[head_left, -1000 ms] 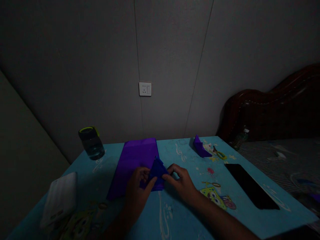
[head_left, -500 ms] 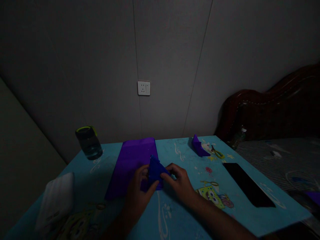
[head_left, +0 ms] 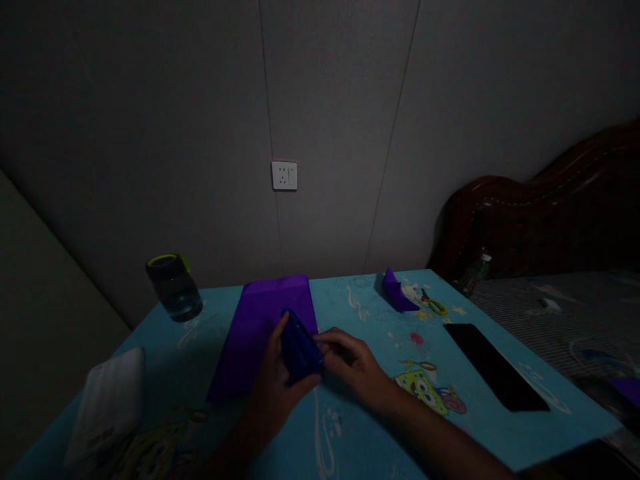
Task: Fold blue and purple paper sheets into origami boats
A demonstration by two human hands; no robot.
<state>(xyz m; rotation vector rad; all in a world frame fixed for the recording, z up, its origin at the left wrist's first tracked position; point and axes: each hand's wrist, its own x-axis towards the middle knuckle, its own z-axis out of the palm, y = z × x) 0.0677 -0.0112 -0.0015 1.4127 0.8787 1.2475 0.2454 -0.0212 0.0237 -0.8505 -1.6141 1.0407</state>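
In dim light, both hands hold a small folded piece of dark blue paper (head_left: 299,347) just above a light blue cartoon-print table (head_left: 360,427). My left hand (head_left: 273,387) cups it from the left, fingers curled up around it. My right hand (head_left: 353,367) pinches its right edge. The piece stands tilted, partly over a stack of purple paper sheets (head_left: 263,323) lying flat on the table.
A folded purple paper shape (head_left: 397,293) sits at the far right of the table. A black phone (head_left: 495,367) lies at right, a jar with a green lid (head_left: 173,287) at back left, a white pack (head_left: 107,407) at front left. A dark headboard (head_left: 540,213) rises at right.
The blue paper piece has been turned from a flat, spread triangle into a narrower, upright shape between the hands. The left hand has risen around it. The view has shifted slightly.
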